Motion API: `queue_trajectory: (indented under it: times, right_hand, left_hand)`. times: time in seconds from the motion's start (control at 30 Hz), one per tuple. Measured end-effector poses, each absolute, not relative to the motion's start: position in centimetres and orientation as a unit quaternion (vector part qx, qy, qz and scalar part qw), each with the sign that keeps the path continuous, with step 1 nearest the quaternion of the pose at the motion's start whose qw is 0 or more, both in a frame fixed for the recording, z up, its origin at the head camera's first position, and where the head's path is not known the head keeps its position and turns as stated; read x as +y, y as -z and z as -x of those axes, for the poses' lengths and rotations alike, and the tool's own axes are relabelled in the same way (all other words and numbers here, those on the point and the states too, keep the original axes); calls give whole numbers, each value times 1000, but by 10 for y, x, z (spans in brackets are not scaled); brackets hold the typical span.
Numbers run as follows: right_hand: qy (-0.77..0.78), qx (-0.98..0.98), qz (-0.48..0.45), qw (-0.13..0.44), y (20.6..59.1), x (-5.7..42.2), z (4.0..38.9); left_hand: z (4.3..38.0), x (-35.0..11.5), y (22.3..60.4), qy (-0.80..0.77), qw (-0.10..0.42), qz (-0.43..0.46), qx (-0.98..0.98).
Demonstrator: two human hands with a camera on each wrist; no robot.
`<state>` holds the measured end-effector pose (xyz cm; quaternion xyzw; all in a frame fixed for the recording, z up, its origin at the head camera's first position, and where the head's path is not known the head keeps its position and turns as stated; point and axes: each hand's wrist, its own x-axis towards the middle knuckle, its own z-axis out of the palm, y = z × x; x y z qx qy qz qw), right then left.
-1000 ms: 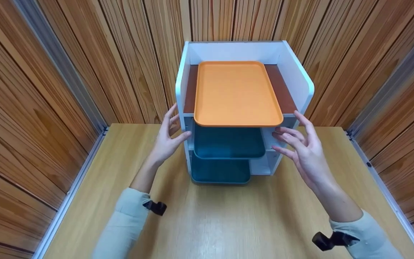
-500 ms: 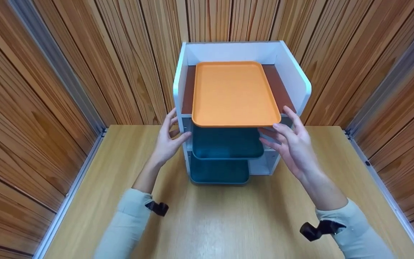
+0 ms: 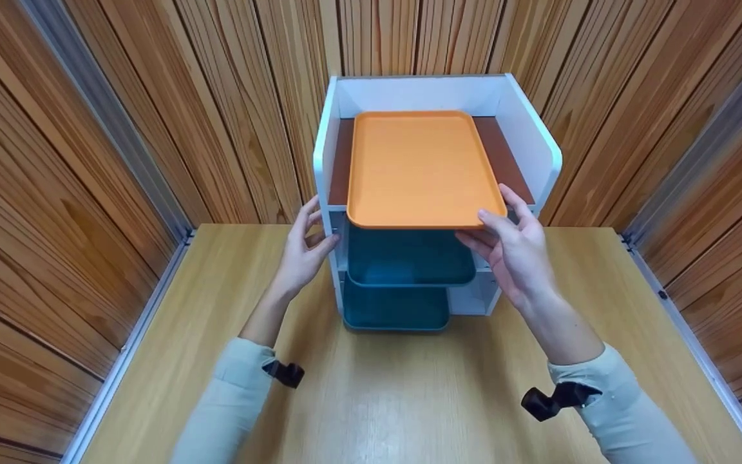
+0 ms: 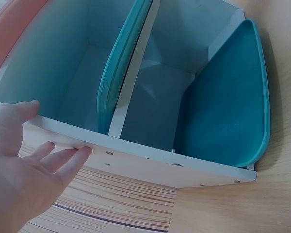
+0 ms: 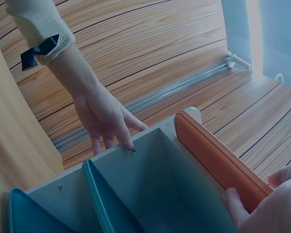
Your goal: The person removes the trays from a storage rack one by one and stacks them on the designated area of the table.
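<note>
An orange tray [image 3: 426, 167] lies on the top level of a white shelf unit [image 3: 529, 148], its front edge jutting past the shelf. My right hand [image 3: 516, 254] holds the tray's front right corner, thumb on the upper side, some fingers underneath. At the unit's left side, my left hand [image 3: 301, 254] grips the side panel. In the left wrist view, this left hand [image 4: 31, 162] has its thumb over the panel's front edge and its fingertips against the outer face. Two dark teal trays sit below, one on the middle shelf [image 3: 409, 258] and one at the bottom [image 3: 397, 309].
The unit stands on a light wooden table [image 3: 371, 399], close to the wood-panelled back wall [image 3: 255, 116]. Panelled walls with metal rails rise at left and right. A black wrist camera [image 3: 284, 374] is strapped to the left sleeve, another [image 3: 558, 401] to the right.
My right hand has moved left from beside the unit's right front edge and taken hold of the orange tray's corner. The left hand stays at the side panel; the trays have not visibly moved.
</note>
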<state>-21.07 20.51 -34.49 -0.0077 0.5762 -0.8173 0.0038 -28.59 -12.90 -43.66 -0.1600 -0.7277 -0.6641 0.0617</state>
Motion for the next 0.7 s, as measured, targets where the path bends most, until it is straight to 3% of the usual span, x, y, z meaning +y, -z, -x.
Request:
queue_trajectory:
  times: [0.7]
  right_hand:
    - [870,484,-73,-54,343,170,212]
  left_hand:
    - [284,-128,437,668,64,159,-724]
